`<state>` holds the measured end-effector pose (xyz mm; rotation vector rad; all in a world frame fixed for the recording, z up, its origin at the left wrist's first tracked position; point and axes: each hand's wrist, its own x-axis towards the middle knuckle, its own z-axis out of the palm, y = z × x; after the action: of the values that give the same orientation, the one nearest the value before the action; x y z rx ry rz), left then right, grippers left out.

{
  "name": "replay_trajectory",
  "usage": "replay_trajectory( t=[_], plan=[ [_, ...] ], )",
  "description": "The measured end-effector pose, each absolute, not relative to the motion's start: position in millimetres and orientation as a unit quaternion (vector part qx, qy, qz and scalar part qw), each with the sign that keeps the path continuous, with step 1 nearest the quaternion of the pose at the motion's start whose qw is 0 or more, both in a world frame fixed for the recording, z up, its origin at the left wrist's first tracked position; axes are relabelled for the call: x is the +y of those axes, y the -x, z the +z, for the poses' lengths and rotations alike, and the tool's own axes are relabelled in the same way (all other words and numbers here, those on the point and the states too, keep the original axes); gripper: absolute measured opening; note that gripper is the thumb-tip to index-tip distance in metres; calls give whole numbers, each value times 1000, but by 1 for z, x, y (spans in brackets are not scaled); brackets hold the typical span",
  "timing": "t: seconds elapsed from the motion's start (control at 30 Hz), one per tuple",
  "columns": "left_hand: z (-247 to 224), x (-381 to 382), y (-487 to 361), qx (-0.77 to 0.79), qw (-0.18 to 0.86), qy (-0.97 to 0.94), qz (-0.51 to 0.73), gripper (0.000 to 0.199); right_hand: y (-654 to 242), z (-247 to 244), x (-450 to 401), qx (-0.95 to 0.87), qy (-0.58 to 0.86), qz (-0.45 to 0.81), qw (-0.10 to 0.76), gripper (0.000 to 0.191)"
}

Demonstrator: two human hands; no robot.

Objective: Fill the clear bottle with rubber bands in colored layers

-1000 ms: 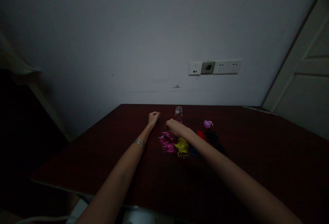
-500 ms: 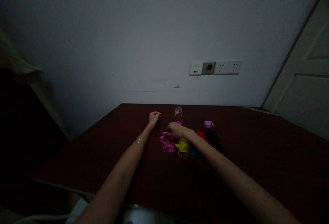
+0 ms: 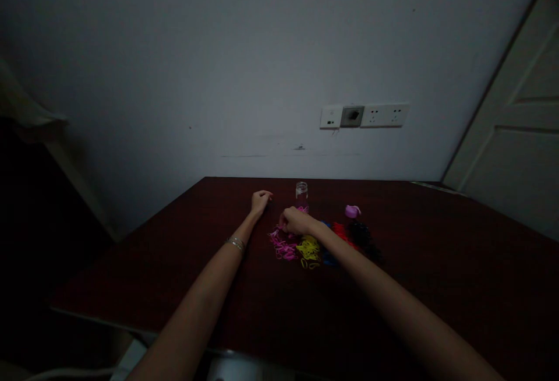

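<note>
My right hand [image 3: 294, 221] reaches across to the pile of pink rubber bands [image 3: 285, 248], its fingers pinched together and pointing down at the pile's upper edge. A pink band shows at the fingertips. Just behind this hand stands a clear jar [image 3: 301, 193], upright and uncapped, with more pink bands by its base, partly hidden. My left hand [image 3: 261, 200] rests on the table left of the jar, fingers curled in, apart from the bands. Yellow rubber bands [image 3: 309, 248] lie right of the pink ones, below my right wrist.
Blue bands [image 3: 328, 257], red bands [image 3: 343, 234] and black bands [image 3: 362, 235] lie further right, partly behind my right forearm. A lilac lid [image 3: 351, 211] sits behind them. The dark red table [image 3: 174, 264] meets a wall with sockets [image 3: 381, 116].
My right hand has shifted slightly left and its fingers have closed down at the pink pile. My left hand stays in place. The view has turned a little.
</note>
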<state>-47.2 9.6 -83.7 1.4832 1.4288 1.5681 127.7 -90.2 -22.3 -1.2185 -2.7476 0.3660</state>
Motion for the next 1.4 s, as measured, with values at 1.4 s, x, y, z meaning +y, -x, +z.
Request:
replay_trajectory(
  t=[1.4],
  plan=[
    [-77,3,44,553,281,-539,570,23,-186,33,-43,-775,415,148,454,15]
  ],
)
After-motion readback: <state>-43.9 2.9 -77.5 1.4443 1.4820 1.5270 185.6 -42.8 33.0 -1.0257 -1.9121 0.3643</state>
